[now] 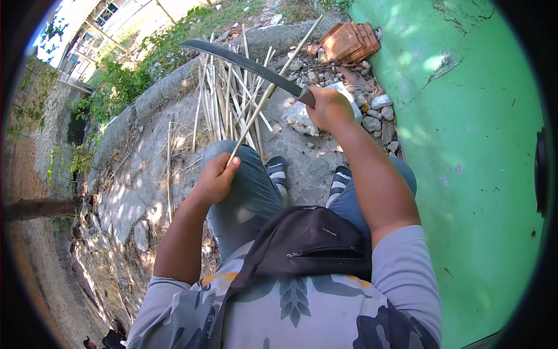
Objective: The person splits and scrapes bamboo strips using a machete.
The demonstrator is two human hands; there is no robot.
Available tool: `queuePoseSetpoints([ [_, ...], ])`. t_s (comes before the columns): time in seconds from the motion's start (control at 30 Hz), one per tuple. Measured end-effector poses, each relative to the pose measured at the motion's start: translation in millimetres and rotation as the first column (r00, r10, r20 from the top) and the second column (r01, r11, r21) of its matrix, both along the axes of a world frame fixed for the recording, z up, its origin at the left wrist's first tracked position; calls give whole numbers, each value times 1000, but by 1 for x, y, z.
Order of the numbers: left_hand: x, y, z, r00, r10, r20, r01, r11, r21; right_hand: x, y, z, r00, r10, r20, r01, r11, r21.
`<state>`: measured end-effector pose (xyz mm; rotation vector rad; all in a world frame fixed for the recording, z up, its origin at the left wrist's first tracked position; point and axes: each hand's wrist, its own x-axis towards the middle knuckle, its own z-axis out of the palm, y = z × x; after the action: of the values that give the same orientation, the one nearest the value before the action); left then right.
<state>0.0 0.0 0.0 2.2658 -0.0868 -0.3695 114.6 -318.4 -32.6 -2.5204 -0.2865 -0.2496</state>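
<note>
My left hand [217, 179] is closed round the lower end of a long thin bamboo strip [256, 113], just above my left knee. The strip slants up and away to the right. My right hand [331, 109] grips the dark handle of a machete [247, 67], whose curved blade points to the upper left. The blade passes across the strip in this view; whether they touch I cannot tell. Beyond my knees a loose pile of pale bamboo strips [224, 104] lies on the ground.
A green wall [471, 174] runs along my right. Stacked clay roof tiles [350, 42] and broken stones [299, 118] lie beside it. A low concrete kerb [148, 104] curves round the far left, with green plants [125, 81] behind. My sandalled feet rest between, on rough ground.
</note>
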Motion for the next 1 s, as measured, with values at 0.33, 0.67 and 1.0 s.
queuePoseSetpoints([
  [0.33, 2, 4, 6, 996, -16, -91, 9, 997, -77, -4, 5, 1, 990, 137, 32, -133, 984, -115],
  [0.67, 4, 7, 13, 984, -42, -174, 13, 986, -166, -12, 23, 5, 971, 217, 102, -198, 965, -170],
  [1.0, 13, 12, 33, 845, -121, -521, -117, 908, -401, -11, 13, 4, 995, -7, 98, 5, 1000, 19],
])
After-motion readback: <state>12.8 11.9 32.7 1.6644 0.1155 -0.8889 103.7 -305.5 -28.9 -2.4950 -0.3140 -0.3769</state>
